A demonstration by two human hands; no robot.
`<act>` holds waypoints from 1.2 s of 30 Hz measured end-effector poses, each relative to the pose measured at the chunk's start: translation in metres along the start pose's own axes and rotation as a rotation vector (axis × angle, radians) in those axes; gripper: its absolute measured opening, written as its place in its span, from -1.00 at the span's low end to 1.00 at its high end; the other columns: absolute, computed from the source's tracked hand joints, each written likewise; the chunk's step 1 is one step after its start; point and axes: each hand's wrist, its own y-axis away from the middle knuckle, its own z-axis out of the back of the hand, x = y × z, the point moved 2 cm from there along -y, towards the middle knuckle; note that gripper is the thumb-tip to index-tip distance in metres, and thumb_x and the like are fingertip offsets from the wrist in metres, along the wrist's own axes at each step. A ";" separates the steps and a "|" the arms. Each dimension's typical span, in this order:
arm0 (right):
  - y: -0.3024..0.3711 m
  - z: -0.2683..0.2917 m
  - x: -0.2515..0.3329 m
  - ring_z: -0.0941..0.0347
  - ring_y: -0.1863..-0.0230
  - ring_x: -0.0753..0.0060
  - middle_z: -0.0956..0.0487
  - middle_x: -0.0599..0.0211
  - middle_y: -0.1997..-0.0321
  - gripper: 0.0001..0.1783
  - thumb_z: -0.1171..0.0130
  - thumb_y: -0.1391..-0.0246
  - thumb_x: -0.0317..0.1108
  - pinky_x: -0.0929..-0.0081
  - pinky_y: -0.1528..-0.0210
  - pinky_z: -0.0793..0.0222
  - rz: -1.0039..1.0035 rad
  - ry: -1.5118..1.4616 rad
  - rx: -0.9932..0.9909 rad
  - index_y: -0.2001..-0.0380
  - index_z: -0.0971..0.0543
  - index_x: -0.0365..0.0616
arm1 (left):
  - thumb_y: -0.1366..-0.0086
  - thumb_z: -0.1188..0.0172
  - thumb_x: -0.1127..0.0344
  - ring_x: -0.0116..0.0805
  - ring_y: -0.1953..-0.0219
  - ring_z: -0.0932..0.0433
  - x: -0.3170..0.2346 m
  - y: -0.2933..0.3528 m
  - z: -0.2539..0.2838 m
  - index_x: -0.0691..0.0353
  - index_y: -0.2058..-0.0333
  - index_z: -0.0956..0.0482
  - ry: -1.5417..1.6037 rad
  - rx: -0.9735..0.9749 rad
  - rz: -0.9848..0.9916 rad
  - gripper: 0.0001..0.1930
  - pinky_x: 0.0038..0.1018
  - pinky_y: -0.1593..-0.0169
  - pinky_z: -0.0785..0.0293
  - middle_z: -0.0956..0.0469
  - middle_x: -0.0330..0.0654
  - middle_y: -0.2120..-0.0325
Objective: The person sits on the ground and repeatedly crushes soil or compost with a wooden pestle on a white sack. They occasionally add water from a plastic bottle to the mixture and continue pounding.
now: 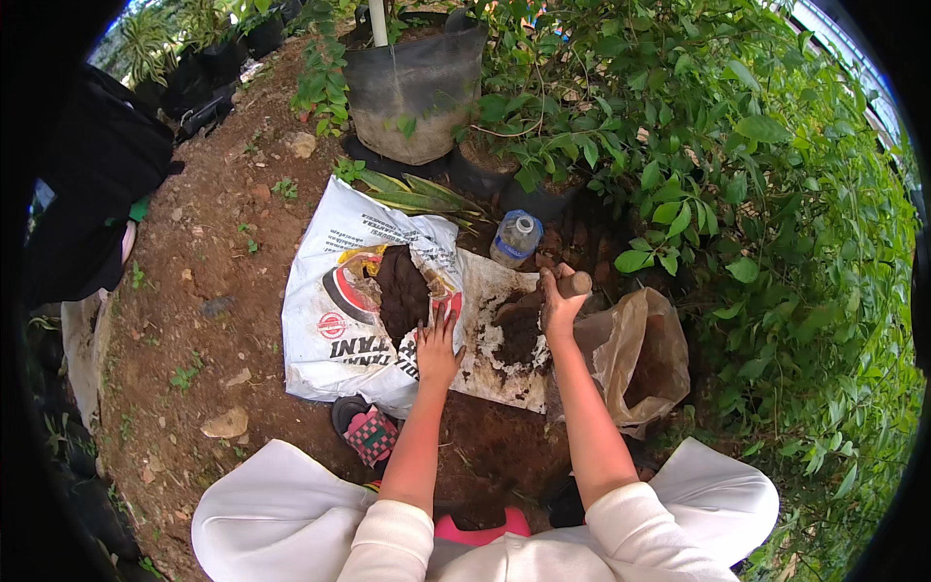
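A white plastic sack [315, 281] lies on the ground with a torn hole, and dark soil [400, 291] shows inside. My left hand [438, 349] rests on the sack at the right edge of this hole, fingers spread. My right hand [560, 308] is closed around the thick wooden handle [576, 283] of a hand tool; its working end is hard to make out against the dark soil. Below that hand lies a pale, dirt-smeared flat sheet [475, 373] with a dark soil pile [522, 339] on it.
A clear plastic bottle [516, 239] stands beyond the sheet. To the right sits an open brownish plastic bag [652, 364]. A large dark planter bag [415, 92] is at the back, with leafy bushes [756, 213] along the right. A checkered pouch-like item [370, 435] lies near my left knee.
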 end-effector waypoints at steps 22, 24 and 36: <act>0.045 -0.019 0.058 -0.16 0.59 0.68 -0.29 0.49 0.69 -0.79 -0.09 0.05 -0.54 0.61 0.55 -0.09 0.248 0.156 0.038 0.69 -0.34 -0.22 | -0.08 -0.07 -0.20 -0.33 -0.36 0.37 0.011 0.004 -0.022 0.15 -0.29 0.18 -0.218 0.207 0.049 -0.05 -0.12 -0.32 0.40 0.41 -0.17 -0.32; 0.038 -0.010 0.025 -0.24 0.55 0.63 -0.37 0.43 0.66 -0.82 -0.12 0.08 -0.50 0.52 0.47 -0.22 0.204 0.306 -0.067 0.66 -0.37 -0.27 | -0.07 -0.08 -0.19 -0.33 -0.36 0.39 -0.003 -0.004 -0.019 0.15 -0.28 0.16 -0.208 0.226 0.033 -0.05 -0.11 -0.32 0.41 0.41 -0.17 -0.32; 0.030 -0.027 0.024 -0.28 0.54 0.65 -0.42 0.41 0.64 -0.85 -0.13 0.06 -0.45 0.51 0.47 -0.25 0.189 0.289 -0.076 0.60 -0.44 -0.28 | -0.03 -0.15 -0.13 -0.26 -0.35 0.35 0.001 0.001 -0.018 0.22 -0.26 0.13 -0.199 0.155 0.013 -0.03 -0.06 -0.31 0.41 0.31 -0.12 -0.32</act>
